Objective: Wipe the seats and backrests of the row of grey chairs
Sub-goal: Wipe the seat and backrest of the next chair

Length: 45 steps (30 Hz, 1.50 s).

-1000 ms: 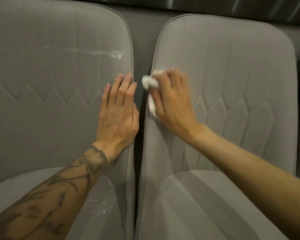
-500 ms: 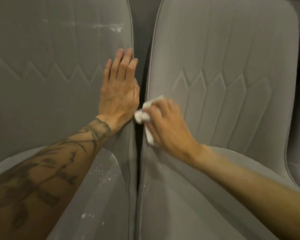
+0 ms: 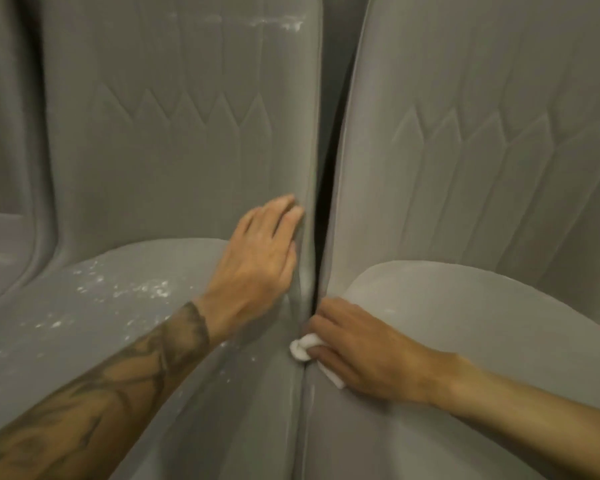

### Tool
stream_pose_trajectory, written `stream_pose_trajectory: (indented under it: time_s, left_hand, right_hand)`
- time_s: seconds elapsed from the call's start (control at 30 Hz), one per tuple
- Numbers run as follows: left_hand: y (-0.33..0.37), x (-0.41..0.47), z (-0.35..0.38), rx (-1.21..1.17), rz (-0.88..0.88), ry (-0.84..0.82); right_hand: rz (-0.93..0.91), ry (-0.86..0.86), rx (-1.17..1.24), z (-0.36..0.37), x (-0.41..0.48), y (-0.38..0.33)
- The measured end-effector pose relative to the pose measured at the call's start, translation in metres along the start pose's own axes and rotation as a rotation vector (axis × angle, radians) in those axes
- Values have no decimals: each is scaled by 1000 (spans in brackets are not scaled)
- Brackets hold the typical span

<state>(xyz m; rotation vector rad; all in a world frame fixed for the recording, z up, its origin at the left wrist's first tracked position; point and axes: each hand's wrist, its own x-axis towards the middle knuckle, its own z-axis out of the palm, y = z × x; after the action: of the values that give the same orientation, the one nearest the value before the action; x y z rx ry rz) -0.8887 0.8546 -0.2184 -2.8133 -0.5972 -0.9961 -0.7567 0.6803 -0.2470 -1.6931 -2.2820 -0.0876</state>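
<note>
Right grip [image 3: 368, 355] squeezes a white cloth [image 3: 300, 349], wiping low beside the gap [image 3: 321, 209]; left grip [image 3: 257, 261] lies flat. Next, maybe the speckled seat [image 3: 101, 306] left of it.

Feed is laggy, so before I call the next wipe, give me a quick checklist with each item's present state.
1. Grip: ok, right hand grips the white cloth.
2. Placement: ok, cloth sits low at the gap between the two chairs.
3. Bracing: ok, left hand lies flat on the left backrest beside the gap.
4. Seat clean: not ok, white specks on the left seat.
5. Backrest clean: not ok, white streak near the left backrest's top.
6. Wiping face: cannot tell, hidden under the hand.
</note>
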Motion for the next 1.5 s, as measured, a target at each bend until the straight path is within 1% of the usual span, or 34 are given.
stream_pose_trajectory:
  time_s: [0.03,0.1,0.13,0.2,0.23,0.33,0.4,0.47,0.53,0.6,0.63,0.73,0.8,0.9,0.97,1.03,1.07,1.17,1.27,1.37,1.43,1.5]
  left_hand:
    - [-2,-17,1,5,-13,-72]
    - [-6,-43,0,-2,-68,-220]
    - [-8,-52,-1,-16,-91,-273]
    - [-12,-62,-5,-46,-118,-318]
    - [-14,-64,-7,-66,-128,-326]
    - [-18,-68,-15,-115,-123,-343]
    - [-21,-71,-19,-153,-108,-360]
    - [-23,-73,-22,-193,-102,-382]
    - [-23,-77,-27,-219,-103,-405]
    - [-22,-84,-32,-214,-81,-436]
    - [-23,-87,-35,-215,-65,-449]
    - [-24,-94,-41,-247,-34,-470]
    - [-24,-100,-42,-246,-9,-504]
    - [-24,-104,-39,-210,27,-521]
    - [-23,-104,-37,-200,23,-505]
    - [-23,-103,-37,-201,27,-483]
    - [-24,-104,-37,-209,35,-470]
    - [-27,-107,-37,-228,71,-444]
    - [-29,-106,-37,-186,79,-476]
    - [-30,-101,-36,-207,55,-528]
    - [-32,-100,-36,-219,65,-554]
    - [-36,-103,-39,-237,87,-548]
  right_hand:
    - [25,7,-15,-3,4,5]
    - [153,44,-49,-10,14,13]
    - [220,61,-62,-9,18,13]
    - [299,75,-27,-3,16,1]
    - [296,67,9,-1,9,-10]
    - [207,4,148,-2,-21,-43]
    - [226,-41,157,-7,-26,-47]
    - [295,-20,59,-9,-16,-42]
    - [434,5,-40,-8,1,-38]
    - [546,12,-76,-4,11,-43]
    - [556,13,-77,-1,9,-53]
    - [490,19,-29,5,-18,-97]
    - [491,3,-12,2,-32,-117]
    - [590,6,-107,-1,-16,-104]
    - [711,9,-210,1,11,-88]
    - [814,13,-244,6,24,-81]
    - [819,23,-235,9,22,-86]
    - [737,24,-149,11,-6,-122]
    - [692,7,-63,2,-38,-170]
    - [724,-41,-29,-4,-59,-209]
    - [742,-29,-48,-4,-61,-212]
    - [794,15,-91,-1,-43,-195]
